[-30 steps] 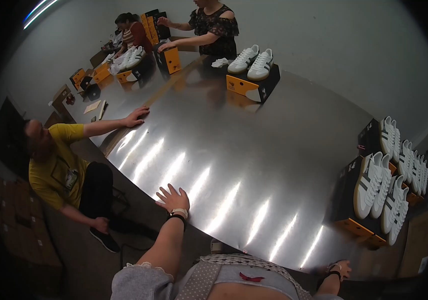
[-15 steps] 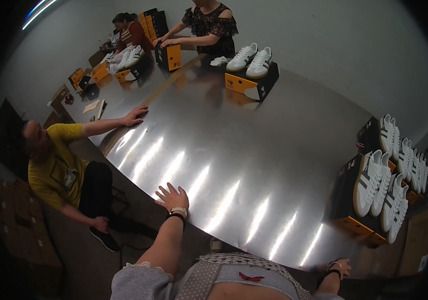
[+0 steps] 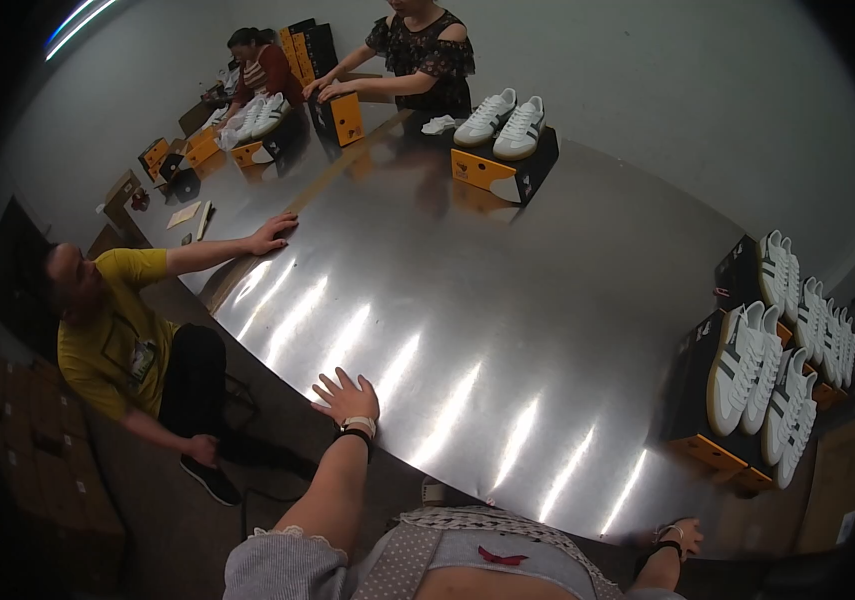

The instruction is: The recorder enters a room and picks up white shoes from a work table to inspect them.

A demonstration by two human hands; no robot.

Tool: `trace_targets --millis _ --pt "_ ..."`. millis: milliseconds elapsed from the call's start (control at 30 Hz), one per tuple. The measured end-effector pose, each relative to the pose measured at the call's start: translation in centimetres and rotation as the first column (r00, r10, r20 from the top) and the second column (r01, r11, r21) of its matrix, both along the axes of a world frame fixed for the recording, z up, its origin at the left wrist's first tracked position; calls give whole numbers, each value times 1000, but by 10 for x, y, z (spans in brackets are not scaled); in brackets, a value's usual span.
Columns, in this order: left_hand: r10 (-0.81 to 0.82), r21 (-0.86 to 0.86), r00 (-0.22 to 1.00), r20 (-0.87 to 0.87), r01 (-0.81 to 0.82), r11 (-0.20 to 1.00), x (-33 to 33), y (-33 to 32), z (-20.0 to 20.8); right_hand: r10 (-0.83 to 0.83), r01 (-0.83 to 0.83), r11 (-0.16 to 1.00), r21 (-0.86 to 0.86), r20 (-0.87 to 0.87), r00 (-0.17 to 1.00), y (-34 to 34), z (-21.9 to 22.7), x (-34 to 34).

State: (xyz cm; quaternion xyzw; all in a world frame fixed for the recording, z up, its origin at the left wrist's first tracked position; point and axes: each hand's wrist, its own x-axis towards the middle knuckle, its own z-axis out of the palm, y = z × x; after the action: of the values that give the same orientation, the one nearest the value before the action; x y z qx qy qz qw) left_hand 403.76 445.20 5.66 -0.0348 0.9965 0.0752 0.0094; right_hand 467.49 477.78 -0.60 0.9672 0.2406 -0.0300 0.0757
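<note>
My left hand rests on the near edge of a shiny metal table, fingers spread, with nothing in it. Out at the lower right, my right hand lies at the table's near edge, its fingers stretched out and holding nothing. Nearest to it are white sneakers with dark stripes, standing on black and orange shoeboxes at the table's right end. Another pair of white sneakers sits on a black and orange shoebox at the far side.
On the left a seated person in a yellow shirt lays a hand on the table. Across it, a person in a dark top holds an upright shoebox. Farther back, another person is near sneakers on a box.
Hardly anything differs. Both my hands stay in place on the table's edge, and the whole view has shifted very slightly.
</note>
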Motion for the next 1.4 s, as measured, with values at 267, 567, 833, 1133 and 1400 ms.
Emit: trace_targets --millis 267,567,833,1133,1400 --pt "-1 -19 999 -38 0 1000 -1 -4 -7 68 -68 994 -85 -6 998 -10 28 -27" --pt "-5 -17 999 -37 5 1000 1 -3 -3 -47 49 996 70 -25 999 -10 22 -22" --pt "-1 -8 1000 -10 1 1000 1 -2 0 80 -81 995 -60 -20 997 -18 44 -37" --pt "-2 -10 1000 -7 2 1000 0 -1 -1 68 -69 996 -57 -16 998 -15 40 -32" --pt "-1 -14 1000 -24 1 1000 0 -6 -3 125 -126 990 -70 -23 992 -18 37 -35"
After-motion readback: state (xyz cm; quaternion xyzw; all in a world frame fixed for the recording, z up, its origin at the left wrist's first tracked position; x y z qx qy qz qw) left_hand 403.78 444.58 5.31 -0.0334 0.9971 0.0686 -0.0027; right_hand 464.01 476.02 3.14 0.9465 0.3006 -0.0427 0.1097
